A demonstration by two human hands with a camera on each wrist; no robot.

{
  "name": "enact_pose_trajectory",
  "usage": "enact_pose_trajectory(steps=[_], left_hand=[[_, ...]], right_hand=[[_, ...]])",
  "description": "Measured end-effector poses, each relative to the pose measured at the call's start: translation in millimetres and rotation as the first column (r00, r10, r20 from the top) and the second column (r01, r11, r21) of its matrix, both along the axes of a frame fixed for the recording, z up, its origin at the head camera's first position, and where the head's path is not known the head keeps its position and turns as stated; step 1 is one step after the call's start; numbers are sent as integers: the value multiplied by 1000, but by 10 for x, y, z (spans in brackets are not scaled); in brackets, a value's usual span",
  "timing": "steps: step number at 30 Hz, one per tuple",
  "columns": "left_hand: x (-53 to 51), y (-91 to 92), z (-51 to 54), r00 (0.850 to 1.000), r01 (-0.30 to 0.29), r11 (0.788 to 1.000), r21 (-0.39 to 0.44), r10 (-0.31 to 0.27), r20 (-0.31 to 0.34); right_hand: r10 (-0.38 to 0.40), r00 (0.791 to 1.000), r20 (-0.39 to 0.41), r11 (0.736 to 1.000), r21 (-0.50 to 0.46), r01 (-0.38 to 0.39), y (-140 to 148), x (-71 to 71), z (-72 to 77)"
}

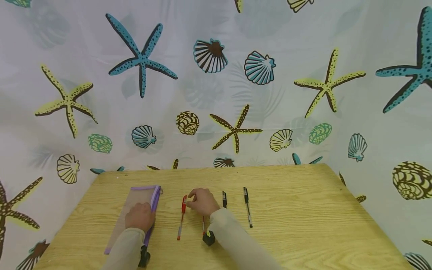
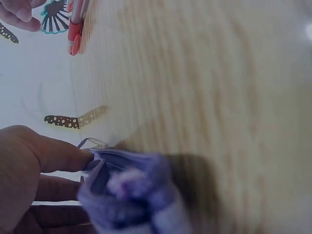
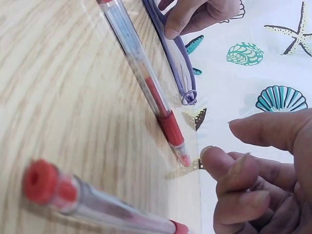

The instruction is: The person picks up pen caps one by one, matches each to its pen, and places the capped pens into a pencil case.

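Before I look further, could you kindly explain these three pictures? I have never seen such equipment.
There is no robot, only a person working bare-handed. The wide picture is taken from the head, looking forward and down; the two closer ones are taken from the left and right wrists. On the wooden table lie a purple-edged pouch, two red pens and two black pens. The left grip holds the pouch by the edge of its mouth. The right grip is near the red pens, thumb and fingers apart, and holds nothing.
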State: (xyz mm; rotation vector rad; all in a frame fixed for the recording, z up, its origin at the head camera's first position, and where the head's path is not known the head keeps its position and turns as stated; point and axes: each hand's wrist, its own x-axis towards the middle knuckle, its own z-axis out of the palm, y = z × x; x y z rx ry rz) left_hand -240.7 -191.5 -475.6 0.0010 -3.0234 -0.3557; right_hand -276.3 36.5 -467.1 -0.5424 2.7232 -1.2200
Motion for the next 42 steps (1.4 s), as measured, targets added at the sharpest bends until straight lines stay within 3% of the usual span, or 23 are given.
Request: enact_pose_trajectory(steps=[12, 18, 26, 34, 42], left_hand=[[-36, -53, -15, 999, -22, 997, 80, 20, 26], [-23, -105, 5, 999, -36, 987, 155, 35, 10], [-2, -159, 0, 997, -49, 981, 188, 58, -42], [-3, -218, -14, 998, -68, 962, 264, 62, 31], [-18, -268, -20, 999, -40, 950, 309, 39, 11]], right_hand=[[-14, 1000, 24, 1000, 22, 13, -121, -1, -47], [-53, 998, 37, 998, 46, 52, -174, -1, -54], [-99, 993, 58, 995, 31, 97, -225, 11, -97], [-128, 988, 92, 992, 15, 127, -293, 28, -186], [-204, 979, 24, 972, 120, 200, -369, 0, -188]])
